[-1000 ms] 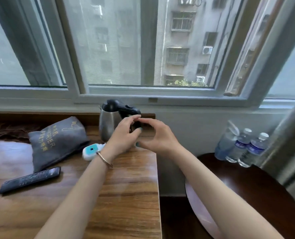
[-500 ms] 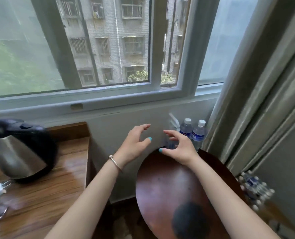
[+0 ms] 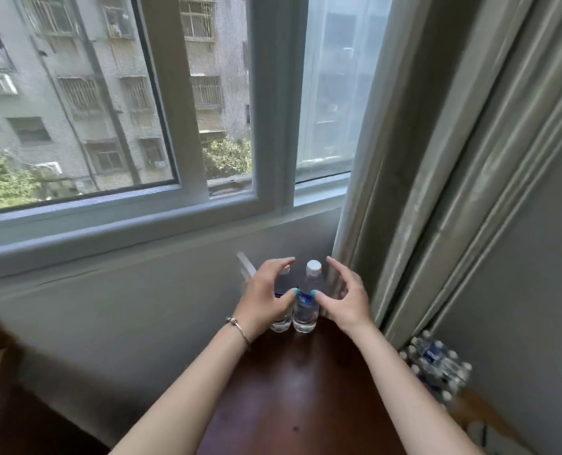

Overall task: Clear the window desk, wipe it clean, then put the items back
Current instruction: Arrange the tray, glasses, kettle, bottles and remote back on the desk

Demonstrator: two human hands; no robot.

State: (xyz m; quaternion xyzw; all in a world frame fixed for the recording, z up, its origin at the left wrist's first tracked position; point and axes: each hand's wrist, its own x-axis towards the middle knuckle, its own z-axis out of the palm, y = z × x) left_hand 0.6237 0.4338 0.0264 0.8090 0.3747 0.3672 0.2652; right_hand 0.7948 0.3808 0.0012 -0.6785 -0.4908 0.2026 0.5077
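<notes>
Left hand [image 3: 266, 298] hides second bottle [image 3: 281, 318]; contact unclear.

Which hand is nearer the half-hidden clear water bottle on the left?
Left. The left hand curves in front of that clear water bottle, partly covering it; the right hand sits beyond the white-capped bottle.

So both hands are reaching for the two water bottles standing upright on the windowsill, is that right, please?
Not quite: the head view shows the two water bottles standing upright on the dark round table below the window, not on the windowsill. The left hand and right hand do reach around them.
</notes>
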